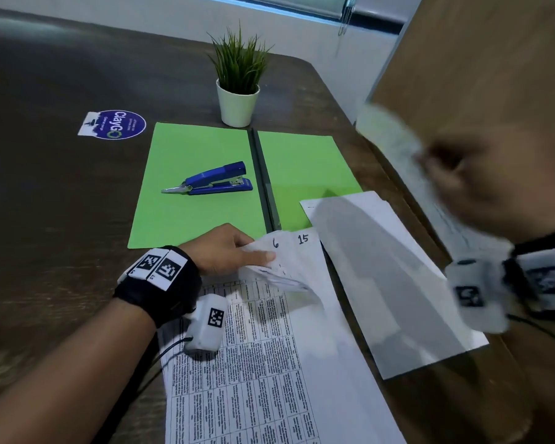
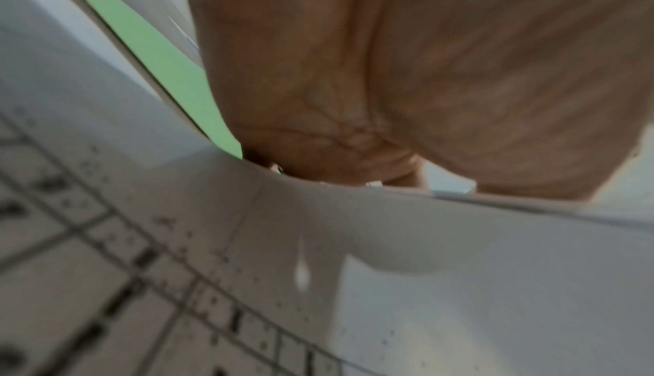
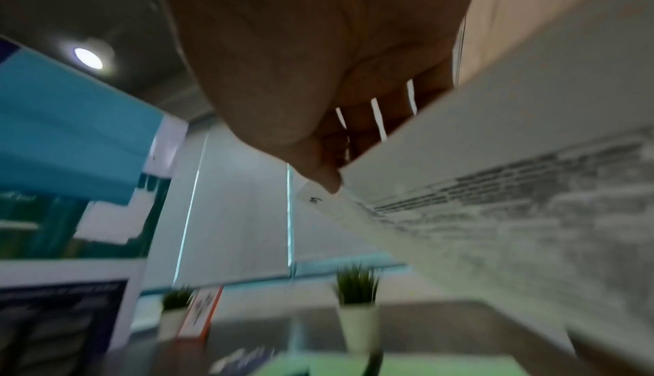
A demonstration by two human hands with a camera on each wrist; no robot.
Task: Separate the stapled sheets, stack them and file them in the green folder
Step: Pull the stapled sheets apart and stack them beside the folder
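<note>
The green folder lies open on the dark table, and a strip of that folder shows in the left wrist view. The stapled printed sheets lie near me, their top corner curled up. My left hand pinches that corner beside the numbers 6 and 15; in its wrist view only the palm and the paper show. My right hand, blurred, is raised at the right and grips one printed sheet. Its wrist view shows the thumb pinching the sheet near its corner.
A blue stapler rests on the folder's left half. One white sheet lies on the table, overlapping the folder's right half. Behind the folder stands a potted plant, with a round sticker at the left. A wooden panel rises at the right.
</note>
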